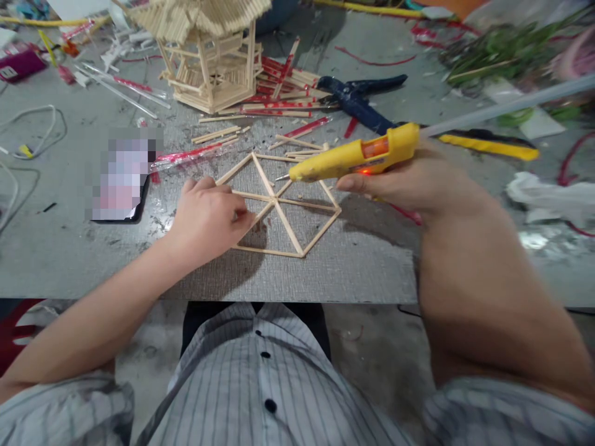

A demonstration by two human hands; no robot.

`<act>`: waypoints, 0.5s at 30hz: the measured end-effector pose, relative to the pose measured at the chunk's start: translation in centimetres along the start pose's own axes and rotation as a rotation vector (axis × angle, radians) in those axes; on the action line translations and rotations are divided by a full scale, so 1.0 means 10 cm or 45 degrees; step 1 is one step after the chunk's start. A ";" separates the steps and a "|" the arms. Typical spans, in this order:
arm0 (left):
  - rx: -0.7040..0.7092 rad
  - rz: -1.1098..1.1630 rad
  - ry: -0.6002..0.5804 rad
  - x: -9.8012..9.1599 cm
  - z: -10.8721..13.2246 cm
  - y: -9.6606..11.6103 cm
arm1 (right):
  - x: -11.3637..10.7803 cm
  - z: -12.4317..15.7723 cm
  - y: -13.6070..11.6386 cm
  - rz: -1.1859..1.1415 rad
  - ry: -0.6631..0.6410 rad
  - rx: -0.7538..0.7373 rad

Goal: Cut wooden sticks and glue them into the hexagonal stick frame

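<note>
A flat hexagonal frame of thin wooden sticks point(289, 234), with spokes meeting in the middle, lies on the table before me. Its left corner is hidden under my left hand point(209, 214), whose fingers are curled and closed on the frame there. In my right hand point(400, 176) is a yellow hot glue gun point(344, 162), its red light lit and a long clear glue stick point(506, 108) sticking out of its back. The gun's metal nozzle points left, just above the frame near its centre.
A small stick-built pavilion point(214, 68) stands at the back. Beside it lie red-wrapped sticks point(288, 87) and dark blue cutters point(357, 102). A phone point(123, 176) rests at left, with white cable point(35, 111) further left. A yellow-handled tool point(488, 147) and greenery point(497, 56) are at right.
</note>
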State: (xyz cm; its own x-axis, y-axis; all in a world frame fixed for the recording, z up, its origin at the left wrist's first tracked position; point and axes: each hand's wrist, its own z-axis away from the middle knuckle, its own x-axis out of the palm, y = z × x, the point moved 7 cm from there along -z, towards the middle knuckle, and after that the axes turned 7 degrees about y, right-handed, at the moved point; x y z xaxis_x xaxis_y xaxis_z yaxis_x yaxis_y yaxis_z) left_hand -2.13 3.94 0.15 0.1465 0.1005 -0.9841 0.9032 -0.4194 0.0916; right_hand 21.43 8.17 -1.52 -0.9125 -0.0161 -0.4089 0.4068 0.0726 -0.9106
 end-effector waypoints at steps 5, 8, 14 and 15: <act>-0.125 0.130 0.034 -0.24 -0.02 -0.21 | 0.00 -0.02 -0.04 -0.212 0.056 0.099; -0.205 0.194 0.101 -0.32 0.01 -0.40 | 0.03 -0.02 -0.09 -0.400 0.001 0.027; -0.431 0.310 0.164 -0.18 0.07 -0.82 | 0.00 -0.02 -0.04 -0.525 0.020 0.013; -0.436 0.288 0.156 -0.16 0.08 -0.85 | -0.01 -0.03 -0.02 -0.527 0.042 0.023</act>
State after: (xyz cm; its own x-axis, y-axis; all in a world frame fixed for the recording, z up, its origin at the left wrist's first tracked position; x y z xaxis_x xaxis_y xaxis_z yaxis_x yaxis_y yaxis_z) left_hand -10.38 6.65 0.80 0.3847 0.1554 -0.9099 0.9215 -0.1213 0.3689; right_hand 21.44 8.49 -1.29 -0.9999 -0.0084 -0.0062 0.0058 0.0491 -0.9988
